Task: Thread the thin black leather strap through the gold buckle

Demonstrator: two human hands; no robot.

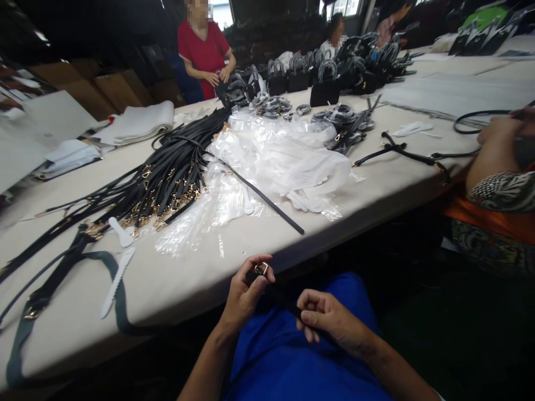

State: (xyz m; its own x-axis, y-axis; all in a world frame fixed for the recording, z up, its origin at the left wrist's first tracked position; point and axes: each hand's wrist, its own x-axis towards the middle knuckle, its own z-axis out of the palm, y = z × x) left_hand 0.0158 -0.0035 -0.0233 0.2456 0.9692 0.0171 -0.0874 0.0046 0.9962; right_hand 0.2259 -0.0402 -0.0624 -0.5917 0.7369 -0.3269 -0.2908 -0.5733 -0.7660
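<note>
A black strap (pixel 284 298) is held over the lap, just off the near edge of the table (pixel 188 278), and is not touching it. The left hand (pixel 244 292) is closed around the strap's end, where a gold buckle (pixel 261 269) is pinched at the fingertips. The right hand (pixel 330 320) is curled shut on the strap lower down, so a short length is stretched between the two. The step in hand is judged to be work at the buckle end. A further move there would call for the strap to be kept taut and the buckle steadied. A pile of straps (pixel 167 178) and clear plastic bags (pixel 284 156) are spread on the table beyond.
</note>
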